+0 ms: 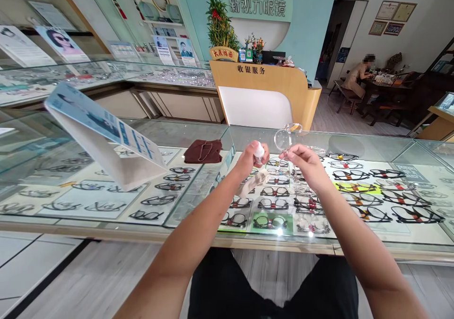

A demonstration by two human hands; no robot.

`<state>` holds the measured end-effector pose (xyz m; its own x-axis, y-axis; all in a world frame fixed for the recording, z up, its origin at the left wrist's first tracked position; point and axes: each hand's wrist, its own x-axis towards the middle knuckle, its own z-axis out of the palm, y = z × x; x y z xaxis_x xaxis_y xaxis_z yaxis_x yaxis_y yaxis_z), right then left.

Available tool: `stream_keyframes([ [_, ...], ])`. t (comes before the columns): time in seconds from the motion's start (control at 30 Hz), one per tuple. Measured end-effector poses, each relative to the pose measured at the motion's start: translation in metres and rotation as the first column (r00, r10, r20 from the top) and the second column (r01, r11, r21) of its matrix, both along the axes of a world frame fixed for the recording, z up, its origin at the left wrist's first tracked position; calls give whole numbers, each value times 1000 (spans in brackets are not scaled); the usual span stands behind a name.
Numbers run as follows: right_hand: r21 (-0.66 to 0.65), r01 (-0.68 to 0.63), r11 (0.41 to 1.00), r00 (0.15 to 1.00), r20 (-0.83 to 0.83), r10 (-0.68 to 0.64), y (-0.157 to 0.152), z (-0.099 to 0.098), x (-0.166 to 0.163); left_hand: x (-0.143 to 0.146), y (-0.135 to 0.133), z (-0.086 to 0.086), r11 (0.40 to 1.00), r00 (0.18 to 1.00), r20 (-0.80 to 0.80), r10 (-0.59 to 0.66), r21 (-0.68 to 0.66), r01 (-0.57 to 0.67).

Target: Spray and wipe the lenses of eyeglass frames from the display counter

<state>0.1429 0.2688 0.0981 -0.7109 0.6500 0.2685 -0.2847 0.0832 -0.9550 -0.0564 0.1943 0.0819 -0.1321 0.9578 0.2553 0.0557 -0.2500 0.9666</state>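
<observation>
My left hand (248,160) is closed round a small white spray bottle (259,152), its nozzle turned toward the glasses, and a pale cloth (253,183) hangs from the same hand. My right hand (305,163) pinches a pair of clear-framed glasses (288,137) and holds them up just right of the bottle. Both hands hover above the glass display counter (198,134), which is filled with rows of spectacle frames (269,205).
A folded dark red cloth (203,151) lies on the counter left of my hands. A tilted display placard (102,137) stands on the left. Behind is a wooden cashier desk (262,92) with plants. A person (358,75) sits at a table at the far right.
</observation>
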Motion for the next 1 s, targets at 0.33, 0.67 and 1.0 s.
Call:
stream_keyframes([
  [0.33,87,-63,994,995,88,56,-5,-8,-5,0,0,-8,996,977,-210,42,-66,-57],
  [0.67,-114,70,991,995,-67,-78,6,-9,-5,3,-1,1,982,965,186,-184,2,187],
  [1.0,-90,64,994,996,-51,-69,3,-11,-7,18,0,-15,965,973,-113,-200,-194,176],
])
